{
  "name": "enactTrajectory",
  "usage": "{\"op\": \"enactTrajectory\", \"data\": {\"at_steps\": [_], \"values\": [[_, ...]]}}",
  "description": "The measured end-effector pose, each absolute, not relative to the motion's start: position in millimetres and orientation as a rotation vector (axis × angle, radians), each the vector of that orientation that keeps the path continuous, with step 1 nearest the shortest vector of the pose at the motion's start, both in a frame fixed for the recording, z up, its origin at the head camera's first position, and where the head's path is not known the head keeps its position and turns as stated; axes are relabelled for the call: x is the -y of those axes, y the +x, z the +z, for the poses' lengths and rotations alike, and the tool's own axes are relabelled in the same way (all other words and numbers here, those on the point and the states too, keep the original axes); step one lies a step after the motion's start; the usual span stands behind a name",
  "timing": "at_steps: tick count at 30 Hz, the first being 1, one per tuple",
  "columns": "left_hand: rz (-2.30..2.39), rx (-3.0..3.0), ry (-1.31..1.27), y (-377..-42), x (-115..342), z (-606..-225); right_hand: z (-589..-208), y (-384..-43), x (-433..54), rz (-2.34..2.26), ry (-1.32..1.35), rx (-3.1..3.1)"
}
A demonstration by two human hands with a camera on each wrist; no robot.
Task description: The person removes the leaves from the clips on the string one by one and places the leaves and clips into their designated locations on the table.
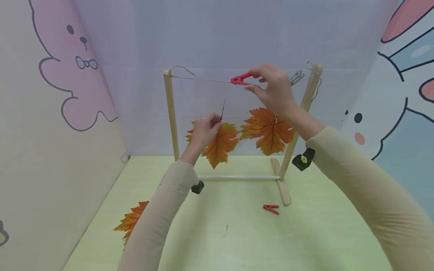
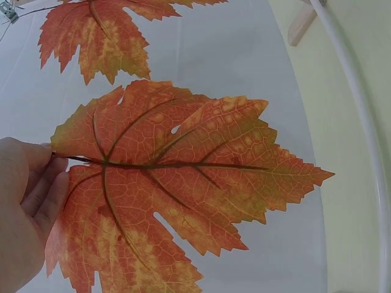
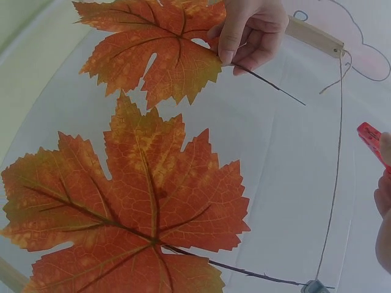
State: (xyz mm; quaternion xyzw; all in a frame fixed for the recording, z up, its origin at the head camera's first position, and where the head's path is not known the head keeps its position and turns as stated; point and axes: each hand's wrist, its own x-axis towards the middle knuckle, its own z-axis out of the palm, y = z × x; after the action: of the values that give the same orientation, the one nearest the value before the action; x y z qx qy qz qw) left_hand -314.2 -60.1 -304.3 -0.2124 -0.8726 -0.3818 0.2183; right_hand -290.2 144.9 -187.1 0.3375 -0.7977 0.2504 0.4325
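My left hand (image 1: 204, 130) pinches an orange autumn leaf (image 1: 222, 143) at the base of its thin dark stem (image 1: 223, 107), which points up under the string (image 1: 203, 78). In the left wrist view this leaf (image 2: 177, 165) spreads out flat from the fingertips. Higher up, my right hand (image 1: 274, 84) squeezes a red clothespin (image 1: 239, 79) by its handles, its nose beside the string; whether they touch, I cannot tell. A second orange leaf (image 1: 268, 130) hangs below the right forearm, its stem held at the string by a grey clip (image 3: 314, 287).
The string spans two wooden posts (image 1: 172, 113) joined low down by a white rod (image 1: 237, 177). Another red clothespin (image 1: 271, 209) lies on the pale green table (image 1: 244, 244). A third leaf (image 1: 132, 222) is partly behind the left sleeve. Cartoon-printed walls stand on both sides.
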Motion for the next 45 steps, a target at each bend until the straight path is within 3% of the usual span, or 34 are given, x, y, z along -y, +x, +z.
{"op": "enactTrajectory", "data": {"at_steps": [31,45], "values": [[-1.056,2.484,-0.550,-298,98,-331,-232,-277,-168,0.638,1.002,1.964],[-1.087,2.525,-0.518,-296,111,-344,-267,-269,-183,0.621,0.941,2.083]]}}
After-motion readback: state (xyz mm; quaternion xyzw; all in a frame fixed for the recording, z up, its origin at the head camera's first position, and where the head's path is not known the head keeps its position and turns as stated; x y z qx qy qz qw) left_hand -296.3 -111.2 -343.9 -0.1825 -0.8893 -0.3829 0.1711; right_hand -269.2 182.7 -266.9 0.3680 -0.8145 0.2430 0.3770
